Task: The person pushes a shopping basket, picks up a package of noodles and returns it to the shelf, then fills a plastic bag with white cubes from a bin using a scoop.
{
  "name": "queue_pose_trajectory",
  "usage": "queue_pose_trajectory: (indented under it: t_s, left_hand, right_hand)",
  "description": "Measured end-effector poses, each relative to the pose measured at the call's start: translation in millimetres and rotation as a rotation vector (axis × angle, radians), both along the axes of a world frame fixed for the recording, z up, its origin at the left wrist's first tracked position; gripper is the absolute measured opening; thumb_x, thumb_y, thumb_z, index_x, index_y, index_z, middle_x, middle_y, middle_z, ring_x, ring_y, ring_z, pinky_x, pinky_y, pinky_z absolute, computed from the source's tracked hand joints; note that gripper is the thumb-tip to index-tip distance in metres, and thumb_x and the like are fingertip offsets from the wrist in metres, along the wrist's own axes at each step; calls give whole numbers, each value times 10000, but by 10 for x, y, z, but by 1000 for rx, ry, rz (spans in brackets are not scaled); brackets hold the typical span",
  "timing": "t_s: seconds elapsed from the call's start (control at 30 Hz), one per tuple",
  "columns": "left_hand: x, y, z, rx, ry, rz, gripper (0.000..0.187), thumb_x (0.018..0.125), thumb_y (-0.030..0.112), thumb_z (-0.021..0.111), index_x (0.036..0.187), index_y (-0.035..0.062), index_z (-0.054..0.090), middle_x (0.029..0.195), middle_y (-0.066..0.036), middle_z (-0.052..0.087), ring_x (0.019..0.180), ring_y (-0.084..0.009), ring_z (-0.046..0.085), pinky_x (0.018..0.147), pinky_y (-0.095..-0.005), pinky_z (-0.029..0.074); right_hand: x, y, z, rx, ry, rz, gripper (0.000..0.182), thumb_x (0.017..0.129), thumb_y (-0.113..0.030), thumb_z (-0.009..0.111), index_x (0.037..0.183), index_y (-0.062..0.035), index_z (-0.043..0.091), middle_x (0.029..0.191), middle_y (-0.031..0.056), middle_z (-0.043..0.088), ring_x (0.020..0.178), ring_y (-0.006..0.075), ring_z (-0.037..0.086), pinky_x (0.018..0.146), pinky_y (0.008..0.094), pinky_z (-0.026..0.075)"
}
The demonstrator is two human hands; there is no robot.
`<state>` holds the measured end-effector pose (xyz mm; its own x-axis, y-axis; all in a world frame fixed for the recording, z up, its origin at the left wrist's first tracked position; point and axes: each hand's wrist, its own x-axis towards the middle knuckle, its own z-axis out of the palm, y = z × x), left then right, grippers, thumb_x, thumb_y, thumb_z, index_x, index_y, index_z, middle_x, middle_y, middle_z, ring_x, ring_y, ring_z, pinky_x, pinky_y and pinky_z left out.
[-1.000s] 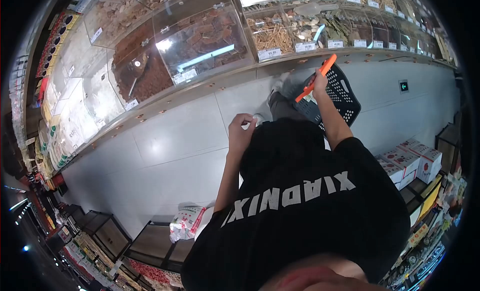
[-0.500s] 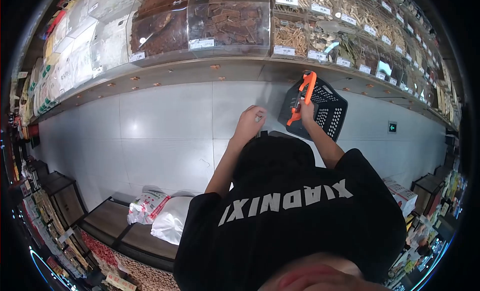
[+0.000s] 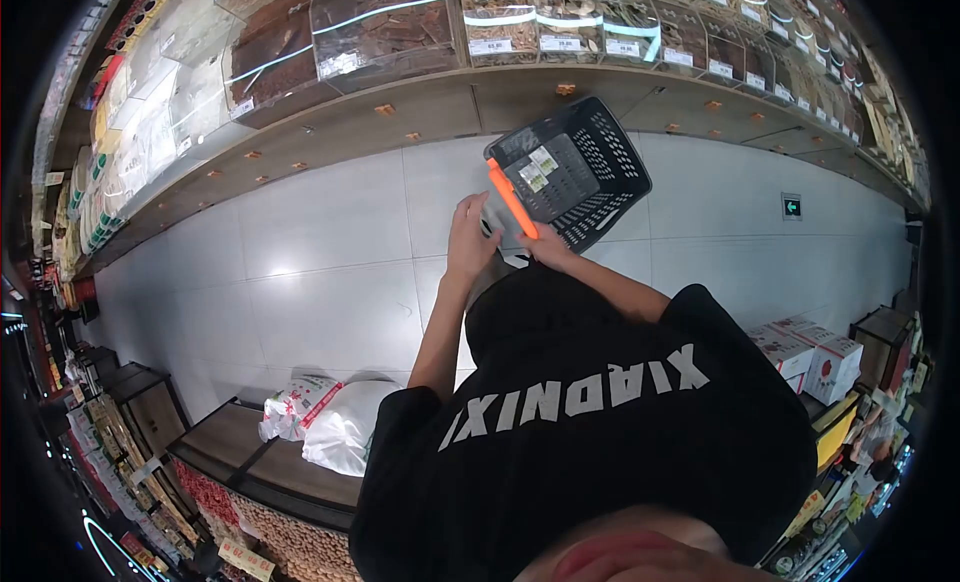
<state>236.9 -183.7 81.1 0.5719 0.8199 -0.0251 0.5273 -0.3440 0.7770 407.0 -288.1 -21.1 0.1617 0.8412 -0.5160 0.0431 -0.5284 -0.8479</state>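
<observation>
Two hands meet at the near rim of a black shopping basket (image 3: 580,167), which hangs over the pale floor tiles (image 3: 330,282) just in front of the person's dark shirt (image 3: 600,422). The right hand (image 3: 545,247) is closed around the lower end of the orange handle (image 3: 512,199); the left hand (image 3: 470,237) rests with its fingers curled against the basket's near left corner, though whether it truly grips anything there I cannot tell.

Half a second ago the basket hung upright from the right hand alone, handle raised, with the left hand apart from it. Now it is tipped so that its open mouth faces the camera, the handle lies folded across the rim, and the left hand has come in to touch it. That suggests the basket is being steadied or looked into rather than simply carried.

Inside the basket, two small flat packets with pale labels (image 3: 535,169) lie against the bottom; nothing else shows in it.

Beyond the basket, on the far side, a long wooden counter carries a row of clear bulk bins (image 3: 385,27) with price tags, holding brown dried goods. To the near left, a white sack (image 3: 335,432) with red print sits on a low display stand. At the right, white boxes with red marks (image 3: 815,357) are stacked.
</observation>
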Motion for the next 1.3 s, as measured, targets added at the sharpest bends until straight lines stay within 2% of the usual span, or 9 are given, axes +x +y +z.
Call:
queue_pose_trajectory:
  t_s: [0.07,0.17,0.2,0.3,0.47,0.73,0.87,1.13,1.3]
  left_hand:
    - [94,-277,-61,63,112,-60,808,698,37,776,1434,127,455,1479,-241,388,1371,-425,384,1095,-490,376]
    - [198,-750,-245,184,268,-65,773,660,21,800,1368,126,509,1491,-247,372,1379,-435,378,1078,-480,407]
    - [190,-870,-283,164,289,-57,774,666,30,796,1377,135,509,1514,-238,339,1404,-430,341,1093,-495,384]
    - [218,-1138,-357,130,317,-40,757,672,57,794,1373,150,525,1551,-209,290,1445,-419,277,1121,-519,343]
    - [198,-1317,-413,20,282,-75,627,669,117,811,1261,132,603,1447,-166,434,1381,-398,365,1108,-476,373]
    - [-177,-1412,-773,-165,509,-269,321,812,328,665,1019,94,738,950,-155,724,1034,-343,670,911,-464,528]
    - [-32,-1511,-1324,-178,439,-534,311,865,324,636,1056,93,721,1043,-153,710,1060,-348,653,956,-457,505]
    - [363,-1308,-1335,-450,528,-494,492,804,391,709,1050,-33,676,1131,-255,661,1101,-408,625,960,-465,482]
    - [427,-959,-1015,-489,554,-544,488,784,377,701,1068,-18,653,1108,-271,663,1069,-425,632,923,-480,502]
  right_hand:
    - [33,-317,-14,13,-60,168,329,931,-338,672,948,-19,592,715,43,573,609,137,562,556,320,467]
    - [126,-723,11,174,-239,280,390,916,-362,674,973,17,603,788,112,608,727,215,625,661,385,495]
    - [146,-858,-51,171,-238,273,425,898,-379,678,999,28,614,879,175,630,866,311,660,750,442,493]
    - [266,-1110,21,81,-345,343,436,862,-393,703,1094,-28,660,903,179,671,912,329,667,802,424,505]
    - [541,-1248,198,167,-449,409,345,771,-342,739,936,-54,648,856,166,683,830,350,674,753,460,514]
    - [509,-1137,280,141,-574,650,325,712,-300,726,931,-98,598,887,112,662,928,337,625,826,461,478]
    - [826,-1231,537,254,-798,631,283,695,-267,723,885,-79,629,922,104,636,991,303,592,901,447,444]
    - [985,-988,477,150,-979,467,331,716,-246,700,982,-54,655,1080,130,586,1122,303,531,931,433,415]
    - [935,-667,435,110,-1038,404,428,727,-222,694,1110,-49,609,1135,142,557,1134,317,530,930,441,416]
